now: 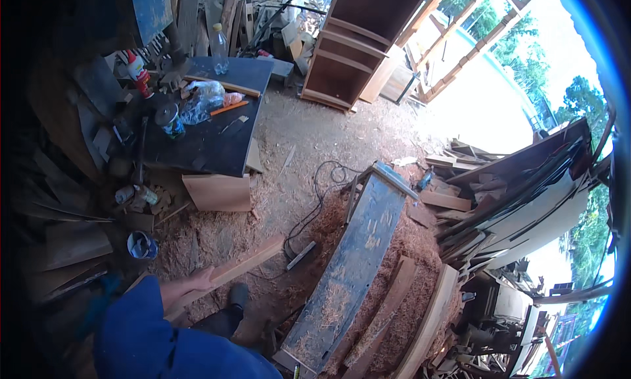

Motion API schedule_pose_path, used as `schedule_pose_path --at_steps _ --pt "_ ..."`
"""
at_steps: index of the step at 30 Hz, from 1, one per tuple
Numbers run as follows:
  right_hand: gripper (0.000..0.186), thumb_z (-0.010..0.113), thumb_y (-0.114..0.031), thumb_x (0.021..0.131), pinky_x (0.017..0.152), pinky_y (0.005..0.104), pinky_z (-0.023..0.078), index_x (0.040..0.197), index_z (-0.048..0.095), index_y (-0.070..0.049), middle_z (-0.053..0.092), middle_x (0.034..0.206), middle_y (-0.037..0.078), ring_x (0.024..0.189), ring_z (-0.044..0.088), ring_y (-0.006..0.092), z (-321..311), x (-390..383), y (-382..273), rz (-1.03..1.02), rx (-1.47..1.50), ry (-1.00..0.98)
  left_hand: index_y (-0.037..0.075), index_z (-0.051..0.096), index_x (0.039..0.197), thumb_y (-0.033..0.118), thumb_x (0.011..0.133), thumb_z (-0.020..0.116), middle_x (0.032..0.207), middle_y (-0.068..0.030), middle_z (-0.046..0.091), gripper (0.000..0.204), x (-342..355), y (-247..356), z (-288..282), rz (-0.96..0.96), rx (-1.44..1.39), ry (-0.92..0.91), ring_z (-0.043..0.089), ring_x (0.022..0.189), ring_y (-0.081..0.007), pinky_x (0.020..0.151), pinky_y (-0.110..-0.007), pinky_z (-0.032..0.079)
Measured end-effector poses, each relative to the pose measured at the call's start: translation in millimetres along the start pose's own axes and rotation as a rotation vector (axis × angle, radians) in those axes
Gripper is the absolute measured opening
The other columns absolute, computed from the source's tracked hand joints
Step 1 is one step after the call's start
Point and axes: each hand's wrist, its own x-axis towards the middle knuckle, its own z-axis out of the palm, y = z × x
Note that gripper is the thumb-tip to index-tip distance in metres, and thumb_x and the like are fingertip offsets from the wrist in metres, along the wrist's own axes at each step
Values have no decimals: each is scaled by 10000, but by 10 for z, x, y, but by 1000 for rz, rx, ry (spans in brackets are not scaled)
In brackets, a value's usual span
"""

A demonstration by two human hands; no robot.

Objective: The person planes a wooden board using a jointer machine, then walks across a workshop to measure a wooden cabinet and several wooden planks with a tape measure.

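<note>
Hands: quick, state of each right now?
Left hand: on the wooden plank; open or closed, can't be told.
Right hand: not in view.

The dark table (217,145) is laid with a bottle (219,55), stood upright near its far edge, a wood strip (243,90), a plastic bag (202,103), an orange stick (229,108), a brush (234,122) and a can (171,121). The floor (282,126) is strewn with shavings (210,228) and crossed by a cable (318,195); a bucket (142,245) and a cabinet (348,50) are stood on it. The bench (376,221) is also scattered with shavings, most thickly toward its near end; its far end is topped by a crosswise bar (394,180).
</note>
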Motion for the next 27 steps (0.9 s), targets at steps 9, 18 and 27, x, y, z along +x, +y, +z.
schedule_pose_path --at_steps 9,18,27 --pt "352 556 -125 888 624 360 494 1221 460 -58 612 804 126 708 598 241 246 677 -1511 -116 66 -100 -20 462 1298 420 720 734 1215 -248 598 776 128 -219 -308 -60 62 -190 576 1154 -381 963 -438 481" --pt "515 560 -92 882 599 333 514 1371 400 -100 620 832 105 710 611 218 142 1383 -2298 16 125 -240 35 465 1241 433 799 701 1102 -263 628 639 1922 2466 -1722 456 -156 -71 622 1021 -423 854 -482 490" --pt "851 695 -201 853 574 332 508 1520 169 -140 599 850 90 691 604 212 -592 2711 -5587 -355 618 -618 62 468 1298 351 756 735 1126 -197 638 671 3474 5398 -4226 769 -122 -247 623 1030 -370 863 -445 478"
